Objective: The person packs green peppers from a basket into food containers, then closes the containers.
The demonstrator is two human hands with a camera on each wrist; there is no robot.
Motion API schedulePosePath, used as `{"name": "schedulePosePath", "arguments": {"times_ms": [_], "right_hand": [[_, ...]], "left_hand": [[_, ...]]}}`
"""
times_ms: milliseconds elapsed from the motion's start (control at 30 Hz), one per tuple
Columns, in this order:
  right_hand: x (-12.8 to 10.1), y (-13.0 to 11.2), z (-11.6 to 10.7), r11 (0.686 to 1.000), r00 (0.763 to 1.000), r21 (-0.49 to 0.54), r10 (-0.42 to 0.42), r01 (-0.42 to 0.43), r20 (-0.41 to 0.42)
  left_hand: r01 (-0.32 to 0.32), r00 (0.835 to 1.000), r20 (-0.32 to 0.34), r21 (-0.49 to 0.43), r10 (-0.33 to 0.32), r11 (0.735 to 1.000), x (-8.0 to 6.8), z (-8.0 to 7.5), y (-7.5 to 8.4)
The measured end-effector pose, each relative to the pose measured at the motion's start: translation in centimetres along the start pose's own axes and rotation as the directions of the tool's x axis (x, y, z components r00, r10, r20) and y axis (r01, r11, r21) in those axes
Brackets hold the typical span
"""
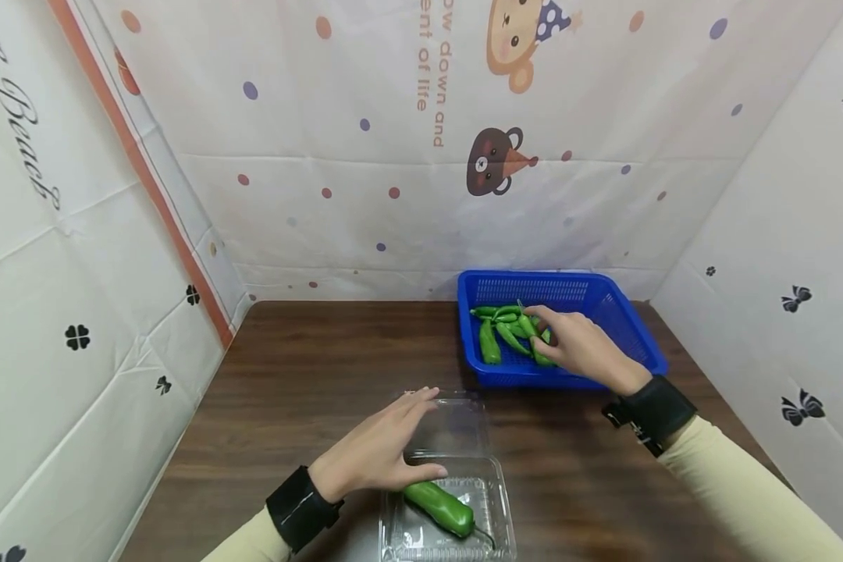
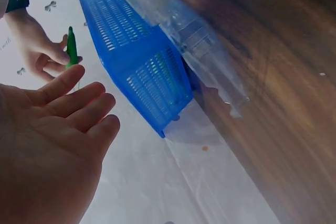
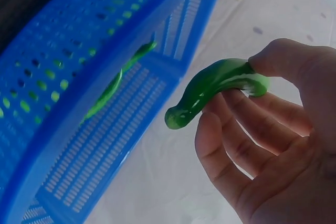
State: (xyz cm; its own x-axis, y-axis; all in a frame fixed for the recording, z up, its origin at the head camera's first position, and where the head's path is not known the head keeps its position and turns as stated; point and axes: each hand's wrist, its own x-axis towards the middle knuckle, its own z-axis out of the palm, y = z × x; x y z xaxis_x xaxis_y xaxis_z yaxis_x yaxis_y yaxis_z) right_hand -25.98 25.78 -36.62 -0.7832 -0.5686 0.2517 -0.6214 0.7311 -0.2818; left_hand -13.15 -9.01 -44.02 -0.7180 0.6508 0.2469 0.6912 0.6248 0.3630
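On the brown table (image 1: 309,367) you have two containers. The blue basket (image 1: 618,312) stands at the far right side, close to the back curtain (image 1: 407,140). Inside it lie several green peppers (image 1: 495,332), gathered in the left part of the basket. Near you, at the front edge of the table, there is a clear plastic box (image 1: 488,499) with its lid (image 1: 457,421) opened and lying flat behind it. In this box there is one green pepper (image 1: 439,507), lying diagonal with its stem toward the right front corner.

Your right hand (image 1: 579,347) is over the basket, above the heap of peppers. The right wrist view shows that you pinch one pepper (image 3: 215,85) between the thumb and the fingertips (image 3: 231,100); the fingers are curled around it and the pepper's thin end points down toward the basket wall. In the left wrist view the same pepper stands almost upright in this hand.

Your left hand (image 1: 379,453) is spread flat, fingers straight and a little apart, and it holds nothing. It lies over the left edge of the clear box, where the lid meets the box; the thumb reaches across the rim, just beside the pepper inside. If the palm really touches the plastic, I cannot tell. In the left wrist view the fingers (image 2: 79,103) are also straight and relaxed.

Both wrists wear a black band (image 1: 656,410) over the beige sleeves (image 1: 745,492).
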Motion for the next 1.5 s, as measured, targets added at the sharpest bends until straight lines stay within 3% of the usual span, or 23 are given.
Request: {"name": "schedulePosePath", "arguments": {"times_ms": [533,1033,1500], "right_hand": [[-1.4,-3.7,1.0,0.979,0.980,0.060,-0.192,0.195,-0.058],[-2.8,-6.8,3.0,0.950,0.965,0.172,-0.255,0.261,-0.055],[-3.8,-9.0,5.1,0.886,0.937,0.305,-0.337,0.348,-0.090]], "left_hand": [[0.006,1.000,0.015,0.011,-0.007,1.000,-2.6,0.0,0.4],[0.004,1.000,0.001,-0.014,-0.004,1.000,-5.4,0.5,0.7],[0.002,1.000,0.010,-0.010,-0.002,1.000,-6.5,0.8,0.9]]}}
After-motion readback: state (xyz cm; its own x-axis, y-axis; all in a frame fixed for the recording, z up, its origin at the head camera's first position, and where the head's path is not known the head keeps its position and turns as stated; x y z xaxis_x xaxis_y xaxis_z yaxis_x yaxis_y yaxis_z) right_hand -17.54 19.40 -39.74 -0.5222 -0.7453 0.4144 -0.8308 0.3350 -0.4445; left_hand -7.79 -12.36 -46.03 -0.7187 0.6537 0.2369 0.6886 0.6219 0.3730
